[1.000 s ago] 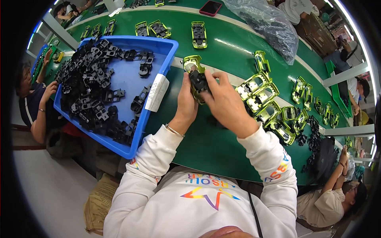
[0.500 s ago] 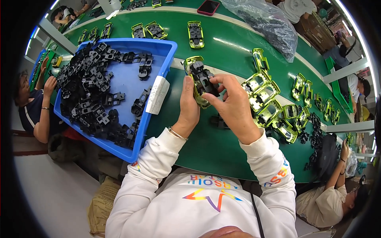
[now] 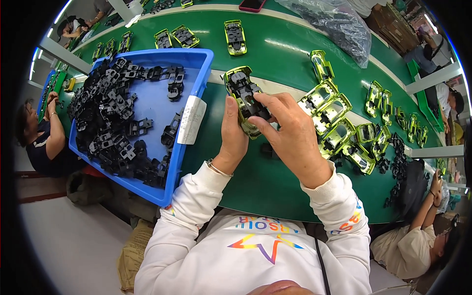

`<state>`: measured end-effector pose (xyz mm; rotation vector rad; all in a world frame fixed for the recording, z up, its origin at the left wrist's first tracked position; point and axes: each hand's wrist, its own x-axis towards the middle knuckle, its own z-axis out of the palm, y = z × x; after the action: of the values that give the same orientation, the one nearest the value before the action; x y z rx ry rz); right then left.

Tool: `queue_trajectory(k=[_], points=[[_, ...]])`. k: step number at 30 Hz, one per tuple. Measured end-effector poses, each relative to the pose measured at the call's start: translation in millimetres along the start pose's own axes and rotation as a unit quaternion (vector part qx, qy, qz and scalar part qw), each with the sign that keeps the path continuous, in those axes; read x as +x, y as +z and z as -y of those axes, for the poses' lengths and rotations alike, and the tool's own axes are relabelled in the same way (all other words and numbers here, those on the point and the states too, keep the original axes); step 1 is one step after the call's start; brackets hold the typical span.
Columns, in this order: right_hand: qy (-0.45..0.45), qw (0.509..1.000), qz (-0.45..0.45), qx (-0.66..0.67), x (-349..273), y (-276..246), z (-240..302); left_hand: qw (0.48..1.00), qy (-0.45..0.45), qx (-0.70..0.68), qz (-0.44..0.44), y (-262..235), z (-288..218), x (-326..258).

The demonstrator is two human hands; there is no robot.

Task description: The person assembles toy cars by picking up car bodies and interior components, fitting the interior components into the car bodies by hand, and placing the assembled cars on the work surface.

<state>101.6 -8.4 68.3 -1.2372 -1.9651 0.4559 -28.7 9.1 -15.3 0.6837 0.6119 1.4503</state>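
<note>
In my left hand (image 3: 233, 135) is a yellow-green toy car shell (image 3: 230, 75), gripped along its side between thumb and fingers, its open underside facing up. A black plastic car insert (image 3: 242, 88) lies inside the shell's rim. My right hand (image 3: 290, 123) has its thumb and forefinger closed on the near end of that insert, over the right side. Part of the shell's near end is covered by the right fingers. To the left, a blue bin (image 3: 164, 118) holds a heap of loose black car inserts (image 3: 105, 105).
Several yellow-green shells (image 3: 339, 140) lie piled to the right on the green table (image 3: 255, 182). Shells with black inserts (image 3: 235, 37) stand farther back. A clear plastic bag (image 3: 334, 29) of dark parts lies at the back right. Co-workers sit left (image 3: 44, 137) and right (image 3: 408, 250).
The black insert now lies flatter in the shell, where it was tilted before. My right fingers have spread slightly along it. The whole view has shifted a little.
</note>
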Motion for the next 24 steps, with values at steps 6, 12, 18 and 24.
queue_trajectory(k=[6,12,18,24], points=[[0.003,0.999,0.01,-0.038,-4.5,-1.1,4.9,1.0,0.008,0.022,0.019,-3.8,2.0,-2.3],[0.01,1.0,-0.017,-0.002,-6.7,3.7,11.9,0.999,0.029,0.023,0.034,0.3,-2.0,-3.6],[-0.025,0.999,-0.01,-0.032,-9.6,2.4,17.1,0.997,0.021,0.013,0.069,-0.8,-1.9,-7.0],[-0.038,0.996,-0.002,-0.086,-13.2,6.9,16.2,0.999,0.005,-0.009,0.045,-0.2,-0.2,-11.1]])
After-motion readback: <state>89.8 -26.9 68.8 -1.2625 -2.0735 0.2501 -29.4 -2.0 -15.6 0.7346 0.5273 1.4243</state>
